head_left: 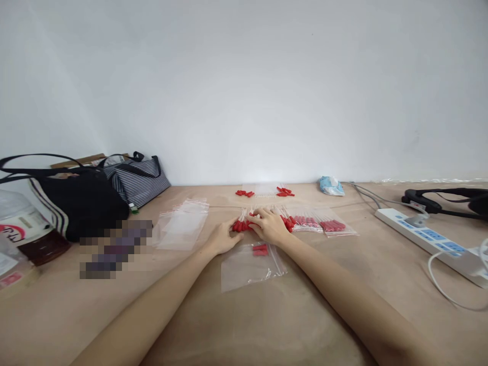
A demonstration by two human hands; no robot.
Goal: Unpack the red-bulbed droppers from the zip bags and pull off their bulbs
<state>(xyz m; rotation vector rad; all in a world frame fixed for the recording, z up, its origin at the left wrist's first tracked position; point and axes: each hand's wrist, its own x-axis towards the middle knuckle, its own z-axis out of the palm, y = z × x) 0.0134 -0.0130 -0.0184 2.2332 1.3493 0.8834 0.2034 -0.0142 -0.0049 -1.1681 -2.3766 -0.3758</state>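
A row of thin pale sticks with red ends [288, 222] lies across the table in front of me. My left hand [224, 239] rests at the left end of this row, thumb and fingers apart beside the red ends. Over the middle of the row, my right hand [270, 227] has its fingers curled down, with a red end showing at its fingertips; its grip is partly hidden. Closer to me lies a clear zip bag [244, 269], with a few short red pieces [260, 249] at its upper part.
Filled clear bags [333, 225] of red-ended sticks lie right of the row. More red pieces [285, 191] sit near the wall. At left are stacked clear bags [183, 223], a black bag [95, 203], a striped bag [141, 183] and a bottle [34, 229]. A power strip [430, 241] with cables lies right.
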